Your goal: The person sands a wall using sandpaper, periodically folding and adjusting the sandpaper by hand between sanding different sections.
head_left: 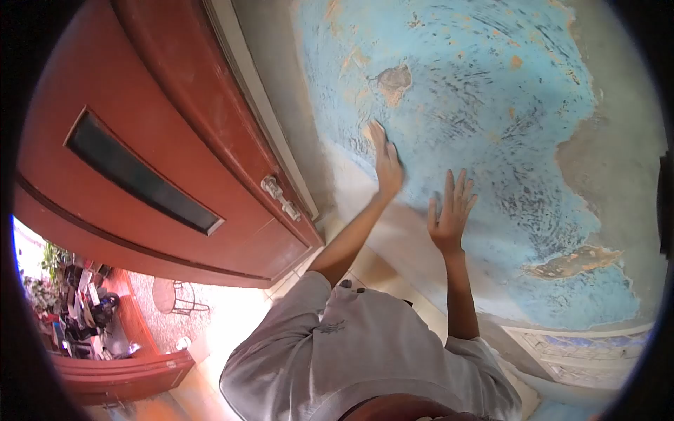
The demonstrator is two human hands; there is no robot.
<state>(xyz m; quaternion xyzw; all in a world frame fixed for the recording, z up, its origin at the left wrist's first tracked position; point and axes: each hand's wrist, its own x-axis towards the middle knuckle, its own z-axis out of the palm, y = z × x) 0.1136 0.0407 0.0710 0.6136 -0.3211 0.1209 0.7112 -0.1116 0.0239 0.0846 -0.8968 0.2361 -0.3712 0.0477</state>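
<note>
A wall with worn light-blue paint fills the upper right; dark scuffs and orange specks mark it. My left hand is stretched out along the paint, edge-on, with nothing visible in it. Lower and to the right, my right hand has its fingers spread upward over the blue surface. Whether either palm presses on the wall, I cannot tell. Above my left hand is a chipped grey patch, where the paint has come off.
On the left stands a red door with a dark narrow pane and a metal handle. Past it are a round stool and cluttered items with plants. A patterned tile strip runs low along the wall.
</note>
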